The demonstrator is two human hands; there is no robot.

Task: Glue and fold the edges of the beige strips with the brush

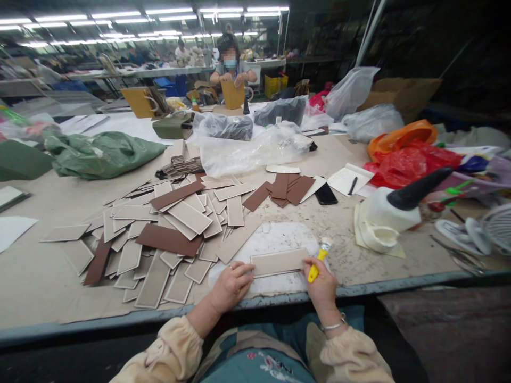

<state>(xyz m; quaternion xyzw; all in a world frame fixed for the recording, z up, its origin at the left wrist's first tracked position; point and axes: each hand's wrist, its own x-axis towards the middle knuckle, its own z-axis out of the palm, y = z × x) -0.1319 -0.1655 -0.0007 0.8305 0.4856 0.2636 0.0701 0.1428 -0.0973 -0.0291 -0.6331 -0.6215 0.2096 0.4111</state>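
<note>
A matt, finely textured face is shown by the held strip [279, 261]. The brush handle [314, 273] is made of smooth yellow plastic. Matt surfaces are noted on the brown strips [171, 240]. Thin, crinkled, glossy plastic is seen in the clear bag [247, 154] and red bag [415, 166]. The bottle [405, 210] is formed of white plastic. Soft-looking cloth is noted at the sleeve [173, 346].

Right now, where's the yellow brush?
In the head view, the yellow brush is in the right hand, by the right end of the beige panel.
</note>
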